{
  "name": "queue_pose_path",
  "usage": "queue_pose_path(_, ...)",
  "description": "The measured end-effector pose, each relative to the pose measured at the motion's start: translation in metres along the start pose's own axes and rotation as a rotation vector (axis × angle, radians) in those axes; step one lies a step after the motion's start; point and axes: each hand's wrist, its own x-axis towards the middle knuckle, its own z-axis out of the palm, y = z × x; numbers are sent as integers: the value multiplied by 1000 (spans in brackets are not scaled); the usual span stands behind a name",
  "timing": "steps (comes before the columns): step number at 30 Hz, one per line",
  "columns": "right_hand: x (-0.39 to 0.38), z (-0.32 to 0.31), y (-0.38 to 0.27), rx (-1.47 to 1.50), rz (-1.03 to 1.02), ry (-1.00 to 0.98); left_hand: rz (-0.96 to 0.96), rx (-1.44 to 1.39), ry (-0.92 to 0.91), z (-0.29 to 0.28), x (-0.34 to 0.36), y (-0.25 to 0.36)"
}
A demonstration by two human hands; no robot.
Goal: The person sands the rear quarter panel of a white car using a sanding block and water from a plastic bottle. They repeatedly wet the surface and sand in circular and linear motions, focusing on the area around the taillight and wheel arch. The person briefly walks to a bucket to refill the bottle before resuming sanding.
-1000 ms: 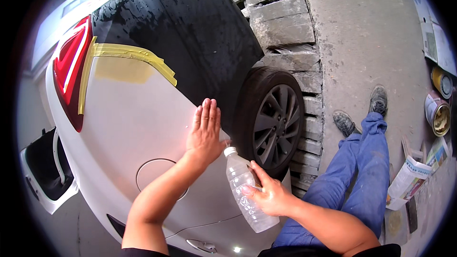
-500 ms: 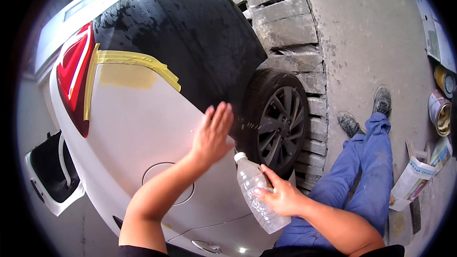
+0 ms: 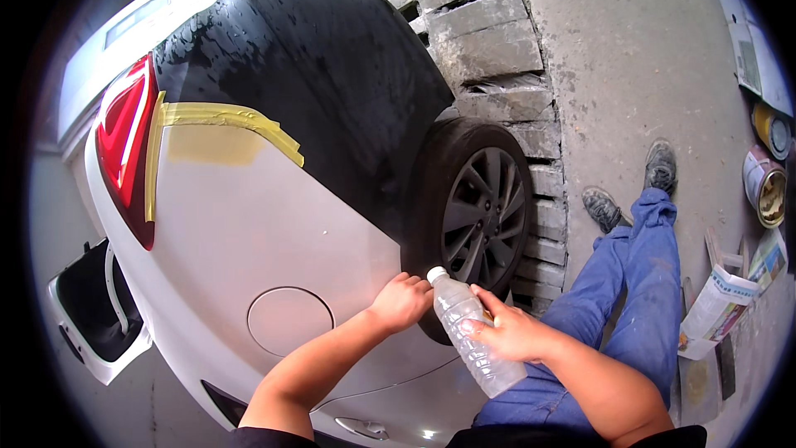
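My right hand [image 3: 512, 333] grips a clear plastic bottle [image 3: 468, 340] with a white cap, tilted with its cap toward the wheel. What is in the bottle is hard to make out. My left hand [image 3: 401, 302] is at the wheel arch edge of the white car panel [image 3: 249, 216], close beside the bottle cap. Its fingers are curled down, and their tips are hidden. Below the panel's edge is the car wheel [image 3: 487, 216] with its dark tyre. A round fuel flap [image 3: 290, 321] lies left of my left forearm.
Yellow masking tape [image 3: 224, 114] edges the panel by the red tail light [image 3: 124, 149] and the wet-looking black bumper [image 3: 307, 75]. Grey slabs with gaps [image 3: 489, 41] run along the floor. At right are open cans [image 3: 769, 187] and folded newspaper [image 3: 718, 311].
My left hand has moved down and right along the panel edge, and its outstretched fingers have curled. The bottle has shifted slightly right, still in my right hand.
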Motion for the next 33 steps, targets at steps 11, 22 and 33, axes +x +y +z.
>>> queue_pose_path(11, -26, -16, 0, -44, -71, 109, -518, -2058, 519, -44, 34, -10)
queue_pose_path(22, -36, -16, -2, -10, -137, 96, -495, -1975, 558, -42, 53, -15)
queue_pose_path(33, -40, -31, -1, 55, -164, 190, -561, -1711, 622, -63, 78, -12)
